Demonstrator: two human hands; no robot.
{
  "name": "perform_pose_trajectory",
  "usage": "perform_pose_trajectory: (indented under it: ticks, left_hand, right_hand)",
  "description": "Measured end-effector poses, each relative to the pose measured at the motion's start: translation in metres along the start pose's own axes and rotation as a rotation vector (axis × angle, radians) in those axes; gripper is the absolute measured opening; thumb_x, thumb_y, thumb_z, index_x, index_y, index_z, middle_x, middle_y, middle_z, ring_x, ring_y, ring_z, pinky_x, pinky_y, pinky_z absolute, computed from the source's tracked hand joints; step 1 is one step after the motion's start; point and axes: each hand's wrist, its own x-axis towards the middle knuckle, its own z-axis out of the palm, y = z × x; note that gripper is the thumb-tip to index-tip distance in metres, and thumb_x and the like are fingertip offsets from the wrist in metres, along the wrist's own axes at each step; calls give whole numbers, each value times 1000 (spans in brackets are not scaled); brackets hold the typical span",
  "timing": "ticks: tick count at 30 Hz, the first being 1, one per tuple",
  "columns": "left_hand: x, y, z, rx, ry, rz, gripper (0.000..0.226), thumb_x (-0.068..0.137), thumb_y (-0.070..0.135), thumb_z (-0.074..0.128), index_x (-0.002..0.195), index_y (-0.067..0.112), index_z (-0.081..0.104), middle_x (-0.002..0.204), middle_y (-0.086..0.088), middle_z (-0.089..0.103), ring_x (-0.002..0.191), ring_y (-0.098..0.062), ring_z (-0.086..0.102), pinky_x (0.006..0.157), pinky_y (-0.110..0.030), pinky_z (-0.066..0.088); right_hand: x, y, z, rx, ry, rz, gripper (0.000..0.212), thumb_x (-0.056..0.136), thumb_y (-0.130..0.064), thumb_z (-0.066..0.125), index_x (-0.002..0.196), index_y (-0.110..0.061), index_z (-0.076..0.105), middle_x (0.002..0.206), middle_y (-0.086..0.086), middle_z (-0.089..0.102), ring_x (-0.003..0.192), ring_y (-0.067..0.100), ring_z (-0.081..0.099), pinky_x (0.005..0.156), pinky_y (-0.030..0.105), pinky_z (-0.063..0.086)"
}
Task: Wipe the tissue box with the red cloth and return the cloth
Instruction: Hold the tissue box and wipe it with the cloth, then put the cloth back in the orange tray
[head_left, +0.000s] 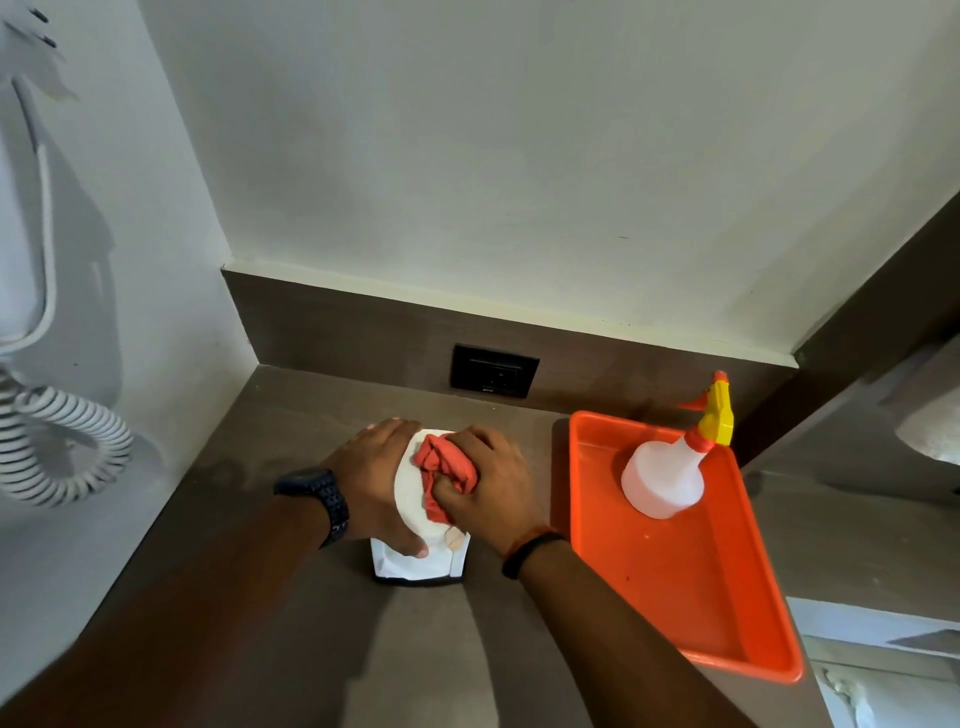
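A white tissue box (410, 558) stands on the dark brown counter (291, 623) in front of me. My left hand (376, 480), with a black watch on the wrist, grips the box from its left side and top. My right hand (491, 486) presses a crumpled red cloth (444, 465) onto the top of the box. Most of the box's top is hidden under both hands and the cloth.
An orange tray (691, 582) lies on the counter right of the box, holding a white spray bottle (665, 475) with a yellow and orange nozzle. A black wall socket (493, 370) sits behind the box. A white coiled cord (57, 441) hangs on the left wall.
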Motion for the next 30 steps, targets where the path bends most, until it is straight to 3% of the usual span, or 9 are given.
perform_pose_trajectory:
  ticks: [3, 6, 8, 10, 13, 16, 19, 24, 30]
  left_hand:
    - [-2, 2, -2, 14, -25, -37, 123, 26, 70, 77, 134, 33, 33, 135, 7, 43, 123, -19, 42, 105, -40, 39]
    - [-3, 1, -3, 61, -65, -105, 135, 26, 72, 77, 142, 27, 23, 150, 1, 33, 136, -23, 31, 112, -44, 34]
    - [-2, 4, -4, 108, -93, -143, 142, 29, 72, 79, 146, 26, 16, 157, -1, 24, 144, -25, 21, 117, -46, 28]
    - [-1, 10, -5, 180, -99, -140, 147, 28, 76, 79, 148, 24, 12, 159, -2, 20, 146, -25, 14, 119, -46, 22]
    - [2, 30, -1, 193, -40, -75, 154, 32, 86, 72, 151, 21, 0, 163, -4, 5, 149, -24, -1, 122, -46, 10]
    - [10, 71, 17, 28, 109, 65, 138, 40, 84, 66, 151, 22, 13, 159, -7, 19, 145, -26, 15, 118, -42, 20]
    - [28, 117, 55, 45, 44, 205, 125, 46, 84, 63, 148, 24, 23, 151, -3, 29, 137, -23, 27, 115, -42, 31]
    - [53, 143, 127, 194, -187, 179, 141, 44, 91, 59, 150, 21, -3, 162, -8, 0, 148, -25, 0, 122, -42, 10]
    - [55, 142, 171, 261, -108, 235, 146, 39, 97, 50, 150, 18, -3, 163, -10, 3, 149, -28, 5, 120, -43, 9]
  right_hand:
    - [0, -1, -5, 122, 79, 85, 35, 79, -22, 68, 114, -23, 65, 112, 3, 65, 102, 22, 58, 86, 28, 44]
    - [-7, 1, -21, 295, 210, 193, 33, 75, -13, 66, 87, -44, 66, 89, -14, 64, 88, 14, 61, 79, 30, 49]
    - [-18, 14, -42, 366, 305, 243, 35, 77, -7, 65, 76, -42, 63, 76, -14, 67, 77, 3, 63, 70, 21, 47]
    - [-33, 35, -70, 374, 398, 281, 31, 78, -2, 65, 81, -33, 65, 76, -15, 69, 76, 2, 66, 69, 15, 47]
    - [-58, 81, -104, 151, 438, 400, 21, 79, -10, 70, 99, -18, 67, 94, 3, 67, 92, 28, 63, 81, 35, 49]
    - [-81, 121, -114, -9, 285, 487, 36, 80, -16, 71, 116, -15, 65, 114, 11, 65, 107, 32, 58, 94, 46, 49]
    - [-93, 146, -108, -143, 82, 501, 43, 83, -25, 68, 124, -20, 59, 127, 9, 58, 117, 32, 51, 101, 45, 45]
    - [-94, 165, -85, -337, -109, 376, 45, 81, -40, 61, 124, -27, 56, 125, 5, 57, 119, 30, 48, 98, 42, 44]
    - [-100, 184, -61, -444, -211, 383, 60, 84, -57, 48, 139, -33, 36, 155, 4, 38, 146, 29, 26, 117, 55, 20]
